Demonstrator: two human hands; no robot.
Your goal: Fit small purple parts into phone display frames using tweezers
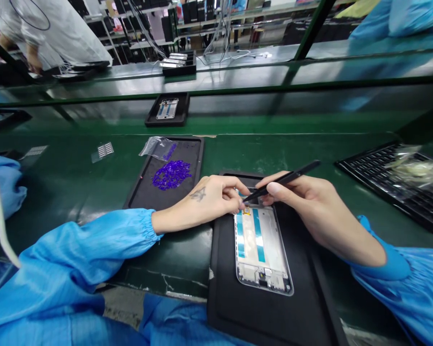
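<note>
A silver phone frame [274, 240] with blue strips lies on a black tray [231, 307] in front of me. My right hand [303, 202] grips black tweezers [299, 172], their tip pointing down and left to the upper end of the frame. Over that same end, my left hand [216, 194] has thumb and forefinger pinched close to the tweezer tip. What sits between those fingers, if anything, is too small to make out. The fingers partly cover the top of the frame.
Left of the frame, another black tray [137, 190] carries a heap of small purple pieces [171, 175] and a clear plastic bag [157, 147]. Farther back is a tray [184, 110] with a second phone frame [167, 109]. A black gridded tray [375, 168] stands at right. Blue sleeves of another person show at far left.
</note>
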